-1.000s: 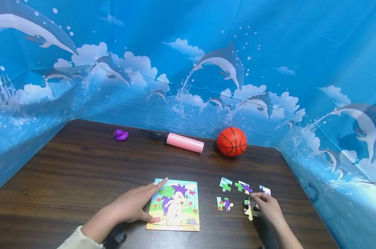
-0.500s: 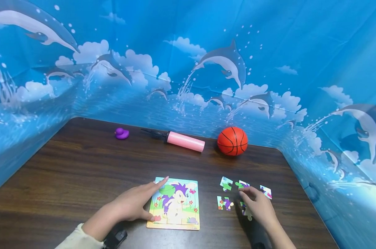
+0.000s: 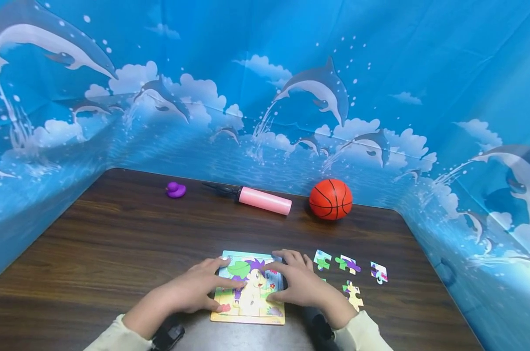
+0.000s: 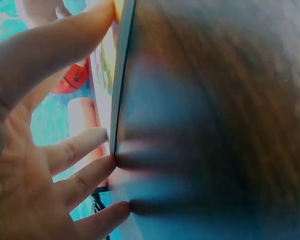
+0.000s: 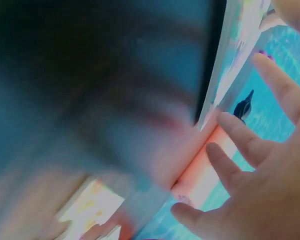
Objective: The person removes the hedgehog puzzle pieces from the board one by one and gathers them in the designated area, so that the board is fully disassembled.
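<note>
A square hedgehog jigsaw puzzle lies flat on the dark wooden table, its picture partly covered by fingers. My left hand rests at its left side, thumb on the lower left corner and one finger stretched over the picture. In the left wrist view, spread fingertips meet the board's edge. My right hand lies over the right side of the puzzle with fingers spread; the right wrist view shows those fingers apart, with nothing held between them.
Right of the puzzle lie several loose jigsaw pieces, one mostly hidden behind my right hand. Along the back are a purple rubber duck, a pink hand pump and a small basketball. A blue dolphin-print sheet surrounds the table.
My right hand has left the loose pieces and moved left onto the puzzle's right side. A finger of my left hand now reaches further over the picture.
</note>
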A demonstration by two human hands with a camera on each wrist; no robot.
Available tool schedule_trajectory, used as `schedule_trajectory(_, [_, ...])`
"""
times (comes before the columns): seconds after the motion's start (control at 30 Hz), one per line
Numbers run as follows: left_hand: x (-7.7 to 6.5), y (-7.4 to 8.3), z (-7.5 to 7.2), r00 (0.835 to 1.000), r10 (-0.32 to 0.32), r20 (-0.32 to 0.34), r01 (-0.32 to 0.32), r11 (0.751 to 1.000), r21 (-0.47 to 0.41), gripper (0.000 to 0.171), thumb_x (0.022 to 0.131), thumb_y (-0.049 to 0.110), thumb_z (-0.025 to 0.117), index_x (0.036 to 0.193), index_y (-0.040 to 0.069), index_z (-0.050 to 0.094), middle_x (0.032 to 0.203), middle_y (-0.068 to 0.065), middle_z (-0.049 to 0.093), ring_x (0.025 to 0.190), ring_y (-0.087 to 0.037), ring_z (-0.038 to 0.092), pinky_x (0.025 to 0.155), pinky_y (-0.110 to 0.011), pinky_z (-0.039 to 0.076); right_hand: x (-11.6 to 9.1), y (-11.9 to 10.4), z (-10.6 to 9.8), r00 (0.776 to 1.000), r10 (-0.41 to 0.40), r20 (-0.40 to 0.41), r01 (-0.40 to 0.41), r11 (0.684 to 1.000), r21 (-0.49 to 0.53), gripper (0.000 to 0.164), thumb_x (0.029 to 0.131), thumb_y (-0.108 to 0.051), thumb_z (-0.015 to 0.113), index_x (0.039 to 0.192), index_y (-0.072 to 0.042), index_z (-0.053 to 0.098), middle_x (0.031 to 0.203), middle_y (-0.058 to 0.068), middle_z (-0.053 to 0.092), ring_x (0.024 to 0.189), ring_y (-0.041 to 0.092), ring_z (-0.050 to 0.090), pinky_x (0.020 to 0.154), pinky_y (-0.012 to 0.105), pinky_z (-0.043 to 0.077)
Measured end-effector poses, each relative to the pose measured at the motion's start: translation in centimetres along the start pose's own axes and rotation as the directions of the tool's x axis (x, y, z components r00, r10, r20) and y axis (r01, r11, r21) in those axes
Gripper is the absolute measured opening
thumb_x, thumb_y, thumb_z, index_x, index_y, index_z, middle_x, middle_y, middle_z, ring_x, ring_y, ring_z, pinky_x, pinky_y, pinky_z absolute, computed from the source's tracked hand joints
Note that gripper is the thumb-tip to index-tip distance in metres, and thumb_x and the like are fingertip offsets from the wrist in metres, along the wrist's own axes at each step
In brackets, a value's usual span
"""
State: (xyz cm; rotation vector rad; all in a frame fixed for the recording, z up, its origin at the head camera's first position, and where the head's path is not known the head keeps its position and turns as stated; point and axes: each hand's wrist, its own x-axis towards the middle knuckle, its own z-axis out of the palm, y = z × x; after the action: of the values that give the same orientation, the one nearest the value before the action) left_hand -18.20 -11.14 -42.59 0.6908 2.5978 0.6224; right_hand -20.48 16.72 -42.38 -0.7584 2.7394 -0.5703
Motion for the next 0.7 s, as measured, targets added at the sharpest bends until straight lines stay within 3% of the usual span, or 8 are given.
schedule_trajectory(0.23, [-0.2,0.0,-0.1,0.997,0.075,0.019,-0.074,0.997,-0.026,0.044,0.085,0.021,0.078,0.117,0.05,0.07,0.157,-0.017,0.032,0.142,-0.046,0.022,0.106,-0.074,0.024,1.2,-0.3,0.2,0.999,0.031,0.043,-0.03,0.999,-0.025,0.051,0.071,-0.039,0.088,0.118,-0.038,0.069,0.153,0.009,0.039,0.141,0.036,0.025,0.107,0.076,0.014])
schedule_trajectory(0.5, [-0.2,0.0,-0.2,0.996,0.086,0.025,-0.085,0.996,-0.029,0.043,0.085,0.02,0.078,0.116,0.049,0.071,0.157,-0.017,0.032,0.142,-0.045,0.023,0.107,-0.073,0.025,1.7,-0.5,0.0,0.999,0.02,0.043,-0.02,1.0,-0.018,0.048,0.068,-0.034,0.092,0.107,-0.039,0.064,0.155,0.009,0.037,0.142,0.038,0.023,0.107,0.075,0.015])
schedule_trajectory(0.7, [-0.2,0.0,-0.1,0.995,0.092,0.027,-0.092,0.996,-0.023,0.043,0.085,0.02,0.077,0.117,0.049,0.071,0.157,-0.018,0.031,0.142,-0.045,0.023,0.108,-0.071,0.024,1.4,-0.9,0.4,0.999,-0.028,-0.025,0.027,0.999,-0.04,0.042,0.071,-0.033,0.09,0.102,-0.035,0.062,0.142,-0.001,0.054,0.141,0.03,0.032,0.109,0.068,0.02])
